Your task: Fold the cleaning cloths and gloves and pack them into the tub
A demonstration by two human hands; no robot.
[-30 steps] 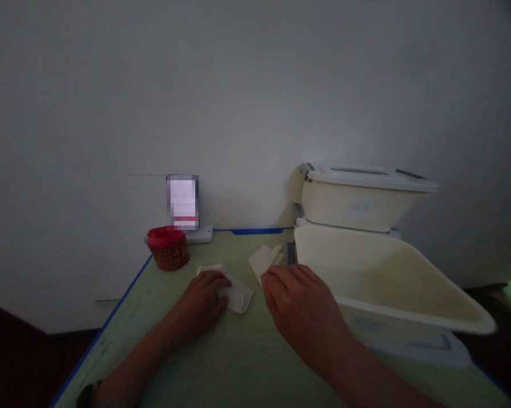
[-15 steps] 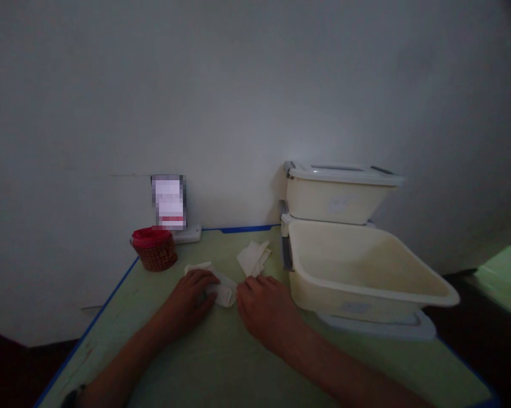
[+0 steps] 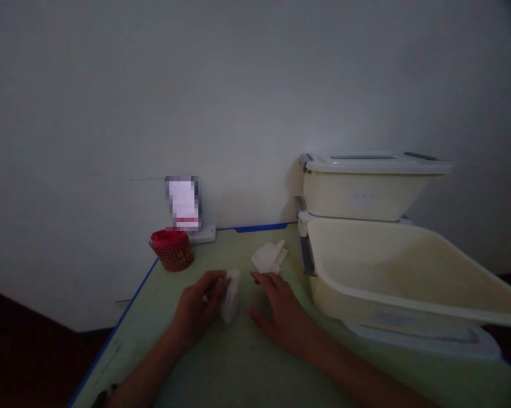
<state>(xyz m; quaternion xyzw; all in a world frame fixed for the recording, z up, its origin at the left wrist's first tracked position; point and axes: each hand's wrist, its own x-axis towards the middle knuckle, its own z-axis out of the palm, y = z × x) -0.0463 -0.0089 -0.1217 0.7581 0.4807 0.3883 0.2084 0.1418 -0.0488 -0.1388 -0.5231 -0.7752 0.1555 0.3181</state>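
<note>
From the head view, the one view here, I see a person's left hand [image 3: 195,306] at the lower centre of the frame, a little left of the middle; its thumb and fingers are pinched together on a soft, white, crumpled cloth [image 3: 229,300], which hangs upright from the grip near the centre of the frame; the right hand [image 3: 283,311], just right of it, is spread wide, thumb well apart from the fingers, with nothing in its grasp; just beyond its fingertips lies a cream-white, loosely folded cloth [image 3: 267,258], though I cannot tell whether they touch it; all this is over a pale green tabletop with blue edging [image 3: 229,362]; at centre left stands a small red woven basket with a bright red lining [image 3: 173,258]; just behind it, a dark-framed device with a blurred, bright screen [image 3: 185,201] leans upright; at the right of the frame sits a large, open, cream plastic bin [image 3: 340,303], and above and behind it a lidded cream plastic box [image 3: 344,195].
</note>
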